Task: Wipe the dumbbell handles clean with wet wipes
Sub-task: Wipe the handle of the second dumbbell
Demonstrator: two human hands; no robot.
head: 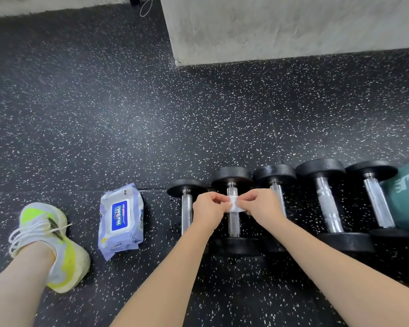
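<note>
Both forearms reach in | left hand (pixel 207 208) and right hand (pixel 260 205) pinch folded wet wipe (pixel 234 205) between fingertips, just above 2nd dumbbell handle (pixel 233 220) | advice: wrap wipe round knurling, rub lengthwise | wipe pack (pixel 120 218) left of fingers

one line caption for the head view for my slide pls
Both hands pinch a white wet wipe over the second dumbbell's handle, wipe pack lying to the left.

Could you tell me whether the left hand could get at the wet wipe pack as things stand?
Probably yes: the wet wipe pack lies on open floor beside the left hand, nothing between, but that hand would first have to release the wipe.
</note>
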